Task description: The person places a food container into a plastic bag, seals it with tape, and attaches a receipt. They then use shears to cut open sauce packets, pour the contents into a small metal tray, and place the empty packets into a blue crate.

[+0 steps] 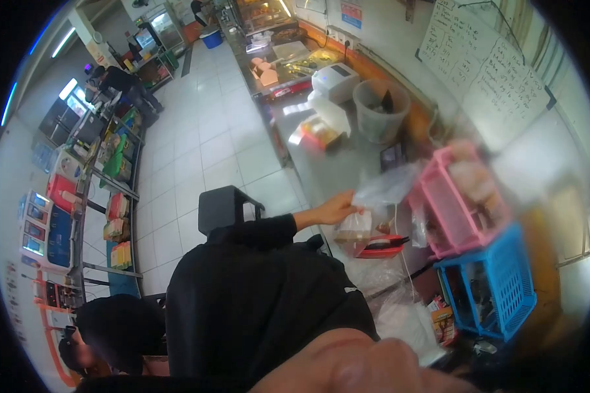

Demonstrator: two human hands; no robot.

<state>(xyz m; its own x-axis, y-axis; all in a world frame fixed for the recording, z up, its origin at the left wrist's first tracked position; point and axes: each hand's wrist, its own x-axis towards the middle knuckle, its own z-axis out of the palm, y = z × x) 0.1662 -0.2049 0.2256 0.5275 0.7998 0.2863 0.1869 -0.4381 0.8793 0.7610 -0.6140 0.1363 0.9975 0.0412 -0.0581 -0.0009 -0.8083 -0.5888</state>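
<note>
My left hand (337,209) reaches out from a black sleeve over the steel counter (337,164) and pinches a clear plastic bag (383,188) at its top. The bag hangs down with something pale in it, just above a red tray (381,247). A blurred, skin-toned shape at the bottom edge, very close to the camera, looks like my right hand (367,367). I cannot make out its fingers or whether it holds anything.
A pink basket (455,206) stands on a blue basket (501,285) right of the bag. Farther along the counter are a clear bucket (380,108) and a white machine (334,82). A black chair (223,206) is beside me. One person (105,331) crouches at lower left, and another person (121,82) bends at the far shelves.
</note>
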